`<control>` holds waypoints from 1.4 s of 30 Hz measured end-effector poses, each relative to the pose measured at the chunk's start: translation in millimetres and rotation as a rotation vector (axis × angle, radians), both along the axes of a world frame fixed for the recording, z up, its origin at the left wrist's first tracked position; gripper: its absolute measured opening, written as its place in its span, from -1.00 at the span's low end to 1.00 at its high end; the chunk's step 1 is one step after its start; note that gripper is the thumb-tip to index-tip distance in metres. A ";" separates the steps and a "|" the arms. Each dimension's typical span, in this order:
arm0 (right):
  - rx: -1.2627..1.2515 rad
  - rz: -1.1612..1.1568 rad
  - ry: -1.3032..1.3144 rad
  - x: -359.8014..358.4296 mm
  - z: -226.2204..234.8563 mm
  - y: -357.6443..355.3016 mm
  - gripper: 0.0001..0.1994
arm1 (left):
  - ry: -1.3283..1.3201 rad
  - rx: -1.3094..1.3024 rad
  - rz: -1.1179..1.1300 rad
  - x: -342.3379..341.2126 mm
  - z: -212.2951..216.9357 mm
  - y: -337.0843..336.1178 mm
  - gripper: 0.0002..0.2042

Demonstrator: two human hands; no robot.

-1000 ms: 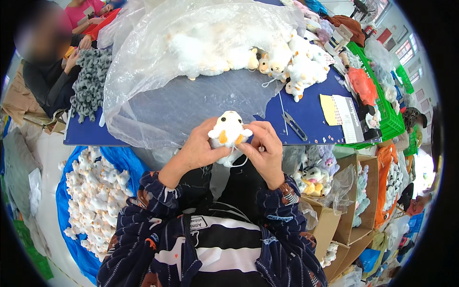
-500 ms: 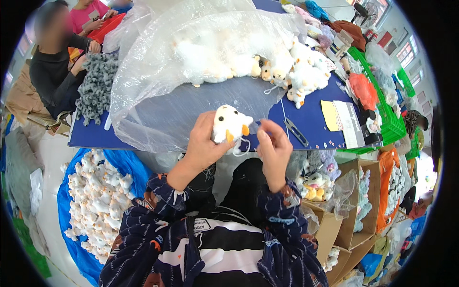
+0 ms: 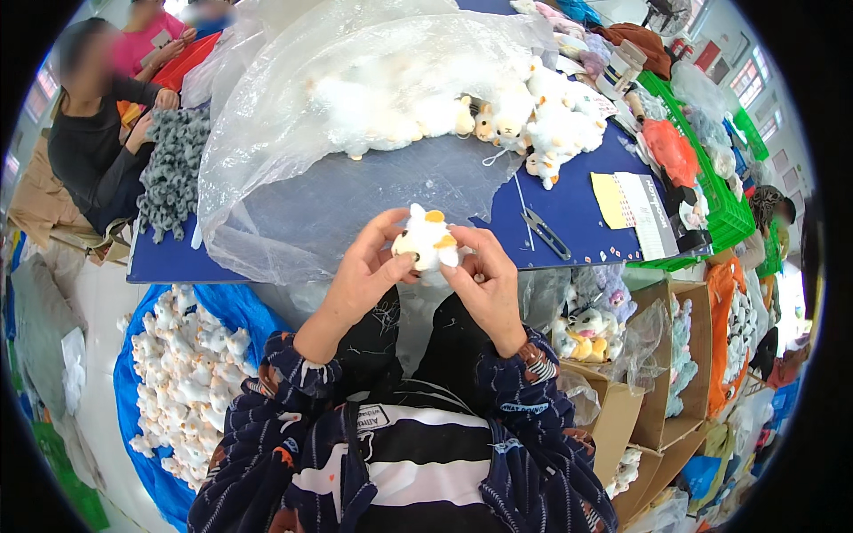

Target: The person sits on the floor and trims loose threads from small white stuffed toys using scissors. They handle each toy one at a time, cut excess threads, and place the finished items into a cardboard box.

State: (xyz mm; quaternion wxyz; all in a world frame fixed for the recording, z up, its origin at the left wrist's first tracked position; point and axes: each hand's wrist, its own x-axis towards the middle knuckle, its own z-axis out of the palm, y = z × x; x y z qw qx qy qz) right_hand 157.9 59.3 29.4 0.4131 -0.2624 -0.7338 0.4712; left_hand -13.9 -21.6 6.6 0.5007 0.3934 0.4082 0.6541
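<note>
Big crinkly clear plastic sheet (image 3: pixel 355 133) over a blue tabletop (image 3: pixel 577 200), small grey snips (image 3: pixel 544 233) lying near a yellow paper card (image 3: pixel 611 200), green plastic crates (image 3: pixel 724 209) at the right, heap of white plush toys (image 3: pixel 191 373) down left.

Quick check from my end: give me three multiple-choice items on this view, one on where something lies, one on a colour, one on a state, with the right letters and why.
1. Where do the scissors lie?
A. on the blue table, right of the clear bag
B. inside the clear bag
C. on the floor by the toy pile

2. What colour is the crate at the table's right?
A. red
B. green
C. grey

3. How is the small plush toy held?
A. lying loose on the table
B. in the left hand alone
C. between both hands, the right hand too

Answers: 1 A, the scissors rest on bare blue tabletop beside the bag's edge. 2 B, its lattice walls are bright green. 3 C, fingers of both hands touch the toy, above the lap.
</note>
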 end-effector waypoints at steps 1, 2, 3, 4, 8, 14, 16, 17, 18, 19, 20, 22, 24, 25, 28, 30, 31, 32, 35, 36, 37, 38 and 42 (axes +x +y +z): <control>0.020 0.009 0.009 0.7 -3.0 -0.2 -0.57 | -0.063 -0.026 -0.024 -0.5 0.5 1.4 -0.46; 0.049 -0.004 -0.006 1.4 -5.8 -0.1 -0.56 | -0.018 -0.008 -0.080 -2.0 3.6 2.0 -0.45; 0.061 -0.002 -0.014 2.3 -7.9 -0.6 -0.56 | -0.013 0.007 -0.096 -1.7 4.1 3.2 -0.45; 0.074 0.000 -0.021 3.0 -9.6 -1.1 -0.56 | -0.009 0.022 -0.112 -1.4 4.3 4.6 -0.44; -0.012 0.002 0.051 3.8 -18.2 -2.4 -0.62 | 0.009 0.007 -0.118 3.1 6.6 5.8 -0.55; 0.003 -0.032 -0.003 -0.5 -11.5 -2.3 -0.71 | -0.019 0.000 0.060 25.0 -7.5 10.1 -0.69; 0.065 -0.026 -0.113 0.6 -5.7 6.5 -0.72 | -0.017 0.039 0.137 34.7 -9.9 12.5 -0.75; 0.034 -0.009 -0.162 -0.2 -1.7 13.0 -0.72 | -0.048 0.015 0.157 37.2 -9.0 13.5 -0.76; -0.097 0.026 -0.127 -1.6 1.8 20.4 -0.71 | -0.076 0.001 0.176 38.3 -5.5 17.6 -0.77; -0.292 0.101 -0.099 -1.0 16.3 21.8 -0.71 | -0.105 -0.013 0.195 38.3 -1.7 20.7 -0.78; -0.287 0.113 -0.080 0.9 13.6 25.3 -0.70 | -0.161 -0.060 0.159 35.3 2.1 21.2 -0.75; -0.307 0.102 -0.023 1.4 9.5 28.9 -0.69 | -0.193 -0.047 0.133 33.5 6.0 24.9 -0.74; -0.363 0.058 0.054 0.5 7.6 26.2 -0.66 | -0.152 -0.056 0.095 30.9 7.9 26.2 -0.76; -0.387 0.093 0.118 2.3 4.7 27.3 -0.65 | -0.173 -0.048 0.102 30.8 7.9 26.7 -0.74; -0.409 0.129 0.209 3.9 0.2 26.3 -0.61 | -0.216 -0.043 0.117 31.2 7.9 25.6 -0.71; -0.379 0.115 0.210 4.3 -3.0 26.1 -0.62 | -0.227 -0.043 0.121 31.1 11.0 24.3 -0.71; -0.364 0.107 0.210 4.7 -4.2 26.0 -0.63 | -0.229 -0.040 0.117 30.8 11.0 24.2 -0.71; -0.349 0.085 0.201 5.4 -4.4 25.3 -0.64 | -0.232 -0.037 0.113 30.5 10.9 24.0 -0.71; -0.268 -0.001 0.160 6.7 -5.7 22.4 -0.70 | -0.235 -0.031 0.119 29.5 11.0 23.9 -0.71; -0.218 -0.050 0.134 7.9 -6.2 20.3 -0.71 | -0.238 -0.030 0.122 29.3 11.2 23.7 -0.71; -0.168 -0.099 0.108 9.2 -6.6 18.1 -0.72 | -0.229 -0.026 0.126 29.2 11.6 23.5 -0.71; -0.090 -0.100 0.060 11.3 -6.0 16.2 -0.71 | -0.219 -0.022 0.129 29.2 12.3 23.3 -0.71; 0.128 -0.151 -0.136 15.1 4.2 5.0 -0.60 | -0.187 0.007 0.137 31.1 5.5 24.8 -0.71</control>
